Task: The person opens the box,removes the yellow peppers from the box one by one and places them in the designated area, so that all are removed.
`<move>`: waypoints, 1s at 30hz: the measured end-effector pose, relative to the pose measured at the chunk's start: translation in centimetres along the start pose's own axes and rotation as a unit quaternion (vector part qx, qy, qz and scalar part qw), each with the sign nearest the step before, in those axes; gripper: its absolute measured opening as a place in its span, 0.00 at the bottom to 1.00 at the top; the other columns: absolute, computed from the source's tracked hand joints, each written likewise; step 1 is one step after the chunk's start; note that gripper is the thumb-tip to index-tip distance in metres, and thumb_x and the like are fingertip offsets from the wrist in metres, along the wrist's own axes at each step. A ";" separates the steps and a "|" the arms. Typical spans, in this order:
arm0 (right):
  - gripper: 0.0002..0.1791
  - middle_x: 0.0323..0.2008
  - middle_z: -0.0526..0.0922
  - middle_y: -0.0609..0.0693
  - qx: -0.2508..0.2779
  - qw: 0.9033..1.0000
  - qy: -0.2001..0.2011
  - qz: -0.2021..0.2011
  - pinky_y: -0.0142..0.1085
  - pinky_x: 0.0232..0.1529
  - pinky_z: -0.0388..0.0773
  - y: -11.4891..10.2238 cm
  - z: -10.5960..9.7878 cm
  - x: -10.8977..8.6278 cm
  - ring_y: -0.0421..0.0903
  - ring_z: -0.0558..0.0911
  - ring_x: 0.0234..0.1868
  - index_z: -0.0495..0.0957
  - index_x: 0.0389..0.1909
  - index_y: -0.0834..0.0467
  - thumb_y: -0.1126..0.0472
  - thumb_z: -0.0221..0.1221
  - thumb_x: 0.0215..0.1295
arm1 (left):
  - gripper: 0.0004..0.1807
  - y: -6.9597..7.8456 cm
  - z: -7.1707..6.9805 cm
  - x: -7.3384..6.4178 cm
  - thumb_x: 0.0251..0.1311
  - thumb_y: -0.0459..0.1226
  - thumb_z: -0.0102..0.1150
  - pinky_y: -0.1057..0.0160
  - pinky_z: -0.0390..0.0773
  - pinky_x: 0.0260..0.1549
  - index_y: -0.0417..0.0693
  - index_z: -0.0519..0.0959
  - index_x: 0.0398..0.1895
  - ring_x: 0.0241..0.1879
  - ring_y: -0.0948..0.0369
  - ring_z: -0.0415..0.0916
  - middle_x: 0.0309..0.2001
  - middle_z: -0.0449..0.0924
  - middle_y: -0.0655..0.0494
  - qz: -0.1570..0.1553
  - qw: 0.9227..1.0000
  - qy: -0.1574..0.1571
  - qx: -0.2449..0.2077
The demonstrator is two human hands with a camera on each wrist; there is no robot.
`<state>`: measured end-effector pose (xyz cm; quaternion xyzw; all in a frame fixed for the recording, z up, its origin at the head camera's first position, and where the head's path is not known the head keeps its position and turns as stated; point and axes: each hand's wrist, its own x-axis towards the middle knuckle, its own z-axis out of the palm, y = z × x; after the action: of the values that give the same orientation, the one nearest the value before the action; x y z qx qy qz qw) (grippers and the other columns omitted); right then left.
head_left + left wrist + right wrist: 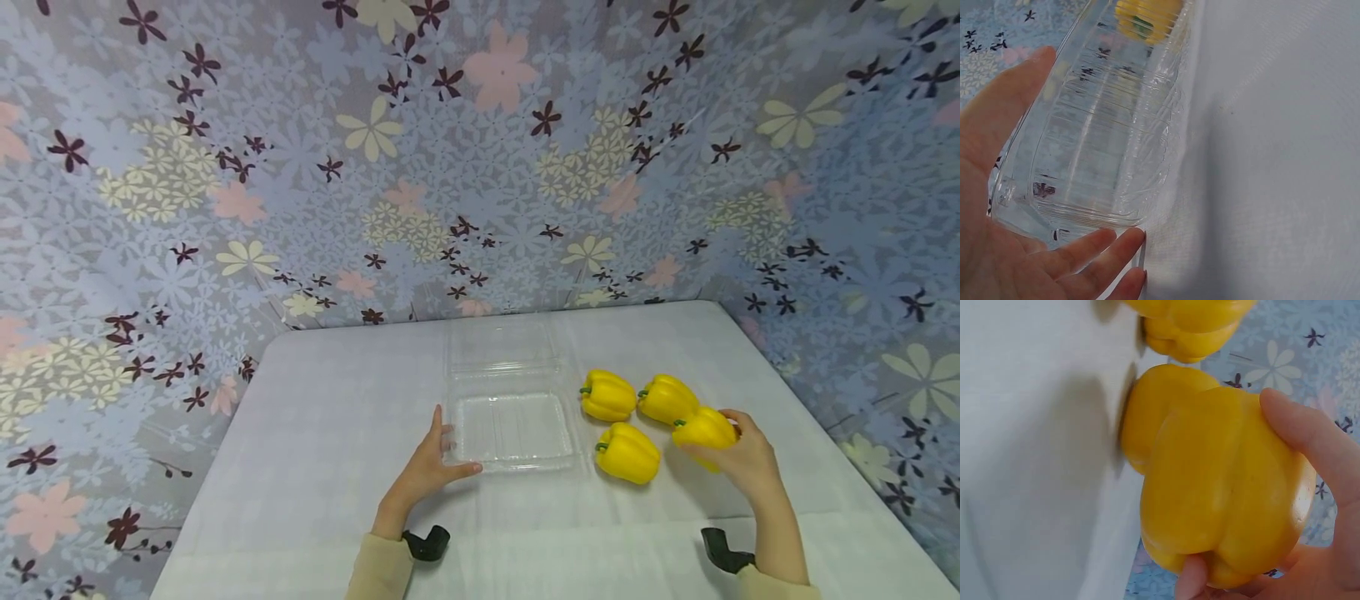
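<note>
My right hand (753,462) grips a yellow bell pepper (707,431) at the right of the table, thumb and fingers around its sides. In the right wrist view this pepper (1229,481) overlaps another one behind it. Three more yellow peppers lie on the cloth, one at the back (607,396), one beside it (666,398) and one in front (628,454). A clear plastic clamshell box (513,427) lies with its lid (502,348) folded back. Around its near left corner, my left hand (423,473) has thumb and fingers spread, fingertips right at the rim.
A white cloth covers the table (330,433). Behind it and along the right side hangs a flowered backdrop (450,167). Black wrist mounts (427,543) stick out beside both wrists.
</note>
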<state>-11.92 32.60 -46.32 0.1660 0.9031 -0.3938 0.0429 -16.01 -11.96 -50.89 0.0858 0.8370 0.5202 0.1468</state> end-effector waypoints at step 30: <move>0.56 0.63 0.55 0.78 -0.010 1.000 -0.006 -0.007 0.65 0.56 0.65 2.7 1.4 -0.3 0.73 0.62 0.60 0.47 0.68 0.73 0.45 0.68 0.52 | 0.69 -0.1 0.2 0.2 0.45 0.51 0.73 0.39 0.66 0.62 0.43 0.30 0.75 0.66 0.41 0.63 0.71 0.56 0.37 0.001 1.000 0.002 0.005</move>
<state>-10.84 33.22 -49.05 0.1567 0.9079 -0.3858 0.0476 -16.11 -11.75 -51.06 0.0860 0.8399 0.5160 0.1443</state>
